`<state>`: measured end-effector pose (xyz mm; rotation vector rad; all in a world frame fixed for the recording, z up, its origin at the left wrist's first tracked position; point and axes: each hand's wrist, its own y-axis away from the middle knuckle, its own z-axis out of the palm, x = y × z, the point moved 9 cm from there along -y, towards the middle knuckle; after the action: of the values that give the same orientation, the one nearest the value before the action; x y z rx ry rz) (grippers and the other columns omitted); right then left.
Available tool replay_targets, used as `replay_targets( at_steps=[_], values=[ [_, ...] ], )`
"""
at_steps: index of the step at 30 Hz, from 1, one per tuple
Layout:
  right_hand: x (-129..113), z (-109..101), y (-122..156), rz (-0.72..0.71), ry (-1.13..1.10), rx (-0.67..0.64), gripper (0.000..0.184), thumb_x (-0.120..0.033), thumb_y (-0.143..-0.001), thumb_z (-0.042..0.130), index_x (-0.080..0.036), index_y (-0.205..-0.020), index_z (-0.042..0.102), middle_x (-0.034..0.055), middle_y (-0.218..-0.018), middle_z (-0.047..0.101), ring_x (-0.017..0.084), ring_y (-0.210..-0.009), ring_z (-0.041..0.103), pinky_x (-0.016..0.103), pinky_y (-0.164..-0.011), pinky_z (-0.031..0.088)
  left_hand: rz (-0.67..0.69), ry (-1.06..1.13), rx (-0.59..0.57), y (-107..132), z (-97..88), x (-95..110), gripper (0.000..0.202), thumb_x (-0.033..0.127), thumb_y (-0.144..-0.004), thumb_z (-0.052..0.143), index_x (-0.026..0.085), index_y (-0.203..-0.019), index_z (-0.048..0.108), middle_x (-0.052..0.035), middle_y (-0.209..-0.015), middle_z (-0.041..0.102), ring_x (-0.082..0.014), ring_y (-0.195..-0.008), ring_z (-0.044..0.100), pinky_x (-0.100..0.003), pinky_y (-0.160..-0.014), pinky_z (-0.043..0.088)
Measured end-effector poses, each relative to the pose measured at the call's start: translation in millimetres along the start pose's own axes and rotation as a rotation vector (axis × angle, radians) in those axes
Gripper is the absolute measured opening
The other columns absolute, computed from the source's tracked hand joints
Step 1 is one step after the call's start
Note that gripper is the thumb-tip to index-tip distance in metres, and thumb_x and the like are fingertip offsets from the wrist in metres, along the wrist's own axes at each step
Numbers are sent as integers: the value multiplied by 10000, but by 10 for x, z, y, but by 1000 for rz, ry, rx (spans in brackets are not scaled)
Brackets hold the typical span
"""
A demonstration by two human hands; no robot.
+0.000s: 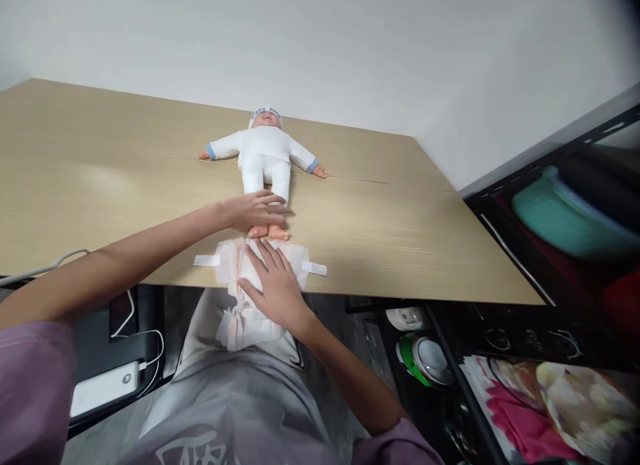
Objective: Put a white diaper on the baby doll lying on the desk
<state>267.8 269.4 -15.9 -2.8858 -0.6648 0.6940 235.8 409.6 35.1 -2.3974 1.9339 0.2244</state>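
A baby doll (265, 155) in a white suit and cap lies on its back on the wooden table (100, 178), feet towards me. My left hand (255, 211) is closed around the doll's lower legs, just above its bare feet. An unfolded white diaper (235, 265) with side tabs lies at the table's near edge and hangs over it. My right hand (275, 285) rests flat on the diaper, fingers stretched out, pressing it to the table.
A white wall runs behind the table. A black shelf unit (550, 251) at the right holds a teal container, folded cloths and round appliances. At the lower left, a white power bank (103, 388) and cables lie beneath the table edge.
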Motion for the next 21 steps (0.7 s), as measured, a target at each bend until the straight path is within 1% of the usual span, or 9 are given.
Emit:
replay_targets(
  at_steps=[2,4,7,9,11,14,16,18,21],
  values=[
    [2,-15,-3,-1,-3,-16,772,-607,-1171,591,-195,-1809,452,131,-1922,318,317,-1806,274,578,-1493,236,23,24,67,-16,-37,-16,432,216,-968,690,312,-1384,751,-57,-1706,660,-390,-1570,558,-532,-1279,418],
    [17,-26,-19,-4,-3,-42,792,-628,-1170,583,-194,-1816,437,136,-1924,305,321,-1809,268,595,-1493,233,22,80,152,-29,-128,-52,302,269,-1047,615,280,-1299,780,-102,-1556,761,-399,-1485,610,-542,-1214,453],
    [74,-27,-82,-19,-13,-86,832,-676,-1159,581,-245,-1843,387,122,-1930,288,321,-1816,248,615,-1494,228,16,263,294,-55,-387,-168,357,248,-1051,582,288,-1347,779,-107,-1467,802,-373,-1385,658,-523,-1159,490],
    [137,-12,-163,-32,-23,-109,847,-698,-1155,570,-276,-1857,352,113,-1936,274,317,-1822,227,614,-1494,226,15,404,391,-70,-632,-300,389,248,-1048,586,301,-1384,774,-88,-1403,828,-335,-1288,704,-503,-1146,507],
    [208,10,-284,-50,-25,-117,841,-704,-1166,535,-284,-1864,329,112,-1941,262,307,-1826,210,609,-1496,218,-10,519,464,-79,-885,-472,349,296,-1050,629,298,-1361,789,-66,-1321,847,-303,-1204,742,-472,-1109,534],
    [324,51,-552,-86,-7,-106,839,-706,-1180,481,-245,-1864,327,133,-1941,255,304,-1830,193,603,-1499,194,-72,635,524,-80,-1210,-722,357,414,-1011,768,266,-1334,803,-54,-1278,845,-292,-1170,768,-437,-1048,571],
    [430,77,-793,-91,11,-92,851,-709,-1181,468,-206,-1856,343,159,-1934,268,315,-1829,197,605,-1498,186,-102,679,545,-72,-1369,-837,425,469,-983,832,251,-1346,802,-53,-1310,837,-292,-1202,764,-439,-1074,577],
    [562,93,-1081,-84,27,-76,848,-694,-1186,472,-181,-1850,352,176,-1929,276,326,-1826,208,606,-1496,182,-135,706,569,-53,-1481,-925,445,486,-987,846,254,-1364,797,-44,-1367,825,-282,-1251,748,-435,-1120,569],
    [782,108,-1576,-94,47,-71,828,-648,-1198,495,-167,-1853,338,181,-1933,266,333,-1826,205,600,-1494,165,-169,745,614,-14,-1576,-1012,441,486,-999,851,274,-1380,785,-30,-1424,806,-272,-1302,738,-413,-1144,563]
  ],
)
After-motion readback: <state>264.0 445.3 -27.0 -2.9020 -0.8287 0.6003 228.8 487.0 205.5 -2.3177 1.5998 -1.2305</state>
